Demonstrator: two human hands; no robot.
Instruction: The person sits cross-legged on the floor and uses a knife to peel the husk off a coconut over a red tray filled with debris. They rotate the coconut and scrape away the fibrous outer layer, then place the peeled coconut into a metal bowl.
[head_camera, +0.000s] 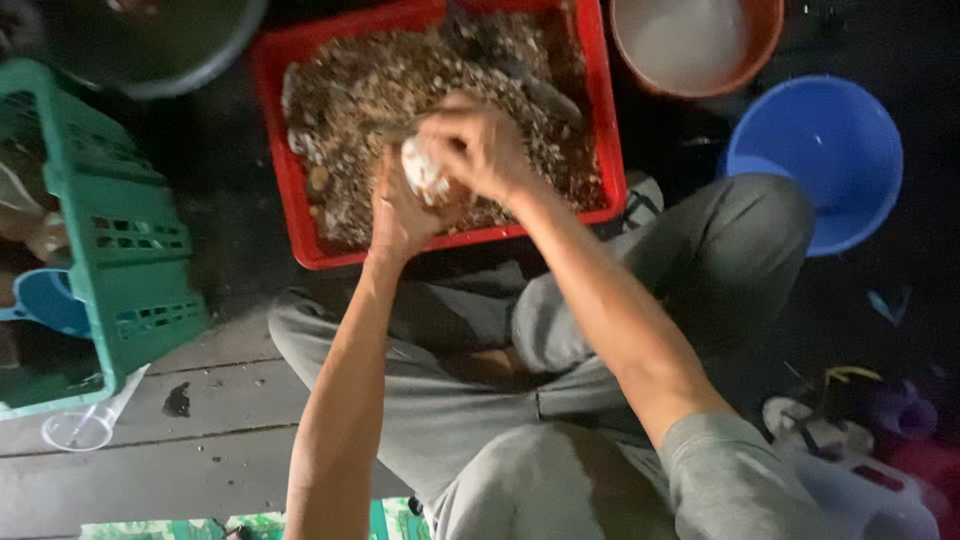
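Where both hands (440, 185) meet, a blurred whitish lump (422, 170).

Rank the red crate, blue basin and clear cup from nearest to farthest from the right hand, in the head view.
From the right hand:
1. Red crate, directly under it.
2. Blue basin, toward the picture's right.
3. Clear cup, far lower left, on the boards.

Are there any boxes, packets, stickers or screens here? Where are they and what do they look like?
No screens or signs show.
White plastic jug: bottom right by the knee, whitish with a small red label patch.
Nothing else with a label can be made out; the red crate, green crate and blue basin look plain.
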